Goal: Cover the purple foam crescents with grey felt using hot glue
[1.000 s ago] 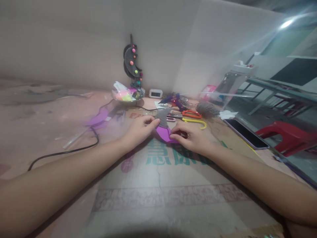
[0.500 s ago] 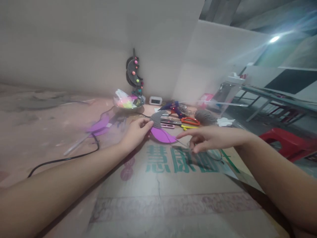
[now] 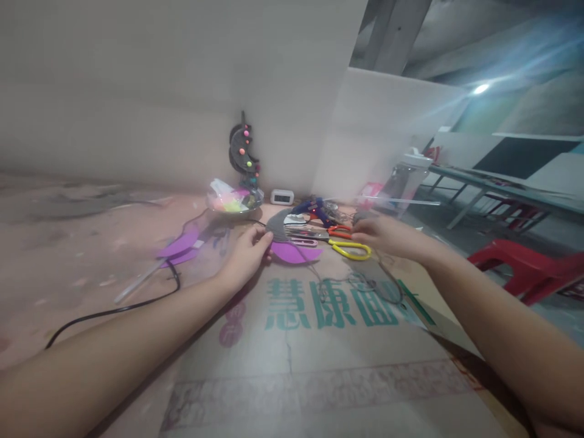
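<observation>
My left hand (image 3: 253, 249) pinches a purple crescent-shaped piece (image 3: 295, 252), whose upper part is wrapped in grey yarn (image 3: 276, 225). A loose strand of the yarn trails from it across the cardboard to the right. At the back right, my right hand (image 3: 385, 234) has its fingers around a ball of grey yarn (image 3: 362, 216), mostly hidden behind them. Between the hands lie yellow-handled scissors (image 3: 351, 250), orange-handled scissors (image 3: 340, 231) and a pink cutter (image 3: 305, 242).
Behind the tools are a blue glue gun (image 3: 314, 208), a small white clock (image 3: 281, 196) and a bowl (image 3: 235, 207) beside a dark crescent ornament (image 3: 241, 149). More purple pieces (image 3: 179, 246) and a black cable (image 3: 114, 310) lie left. A red stool (image 3: 520, 261) stands right.
My right hand has moved from the purple piece's tip back to the yarn ball, uncovering the yellow scissors handle. My left hand keeps its hold. The view has tilted up slightly.
</observation>
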Motion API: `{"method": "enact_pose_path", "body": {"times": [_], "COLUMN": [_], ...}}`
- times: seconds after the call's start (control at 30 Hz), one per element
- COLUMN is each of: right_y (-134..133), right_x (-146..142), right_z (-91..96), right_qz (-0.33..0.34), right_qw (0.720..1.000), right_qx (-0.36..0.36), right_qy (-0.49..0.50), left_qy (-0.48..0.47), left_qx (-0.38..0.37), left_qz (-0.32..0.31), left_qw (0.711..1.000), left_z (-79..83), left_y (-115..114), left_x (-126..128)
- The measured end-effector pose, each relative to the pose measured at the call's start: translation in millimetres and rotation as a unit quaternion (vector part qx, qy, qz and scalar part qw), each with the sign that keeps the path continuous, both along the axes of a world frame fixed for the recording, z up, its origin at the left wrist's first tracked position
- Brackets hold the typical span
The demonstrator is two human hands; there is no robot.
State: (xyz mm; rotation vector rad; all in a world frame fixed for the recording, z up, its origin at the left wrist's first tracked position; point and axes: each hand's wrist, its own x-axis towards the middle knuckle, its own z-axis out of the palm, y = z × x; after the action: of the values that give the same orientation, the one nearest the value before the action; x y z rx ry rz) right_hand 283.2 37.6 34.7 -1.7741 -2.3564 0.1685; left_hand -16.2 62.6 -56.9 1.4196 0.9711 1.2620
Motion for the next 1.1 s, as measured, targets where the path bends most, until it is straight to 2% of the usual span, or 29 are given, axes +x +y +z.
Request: {"method": "enact_pose_path", "body": {"times": [0.13,0.27,0.43,0.63,0.73,0.83,1.0,1.1], "right_y": [25,64,112,136,135,121,79,52], "right_x": [-4,-13,-30,-53,-59,-60,-58,-56], "right_z": [-16.2,-32.8,-44.9,-58.8,-57.5,-44.1,-13.4,-7.1], "right_qz": [-0.044,-0.083,-0.096,-0.119,-0.139,-0.126,-0.087,-0.074], "right_qw": [0.998,0.993,0.992,0.987,0.983,0.984,0.986,0.982], "right_qx": [0.037,0.060,0.045,0.042,0.055,0.041,0.037,0.047], "right_qy": [0.032,0.050,0.071,0.095,0.103,0.118,0.138,0.169], "left_qy": [0.009,0.015,0.011,0.002,0.004,0.007,0.005,-0.006], "left_qx": [-0.002,-0.006,-0.013,-0.017,-0.020,-0.024,-0.015,-0.021], "left_qz": [-0.010,-0.026,-0.027,-0.025,-0.024,-0.022,-0.025,-0.018], "left_qw": [1.000,1.000,0.999,1.000,1.000,0.999,1.000,1.000], "left_z": [-2.3,-3.5,0.2,1.8,2.7,3.8,0.9,-0.1], "left_y": [1,1,-2,-3,-3,-4,-3,-2], "left_x": [1,1,2,2,2,2,2,2]}}
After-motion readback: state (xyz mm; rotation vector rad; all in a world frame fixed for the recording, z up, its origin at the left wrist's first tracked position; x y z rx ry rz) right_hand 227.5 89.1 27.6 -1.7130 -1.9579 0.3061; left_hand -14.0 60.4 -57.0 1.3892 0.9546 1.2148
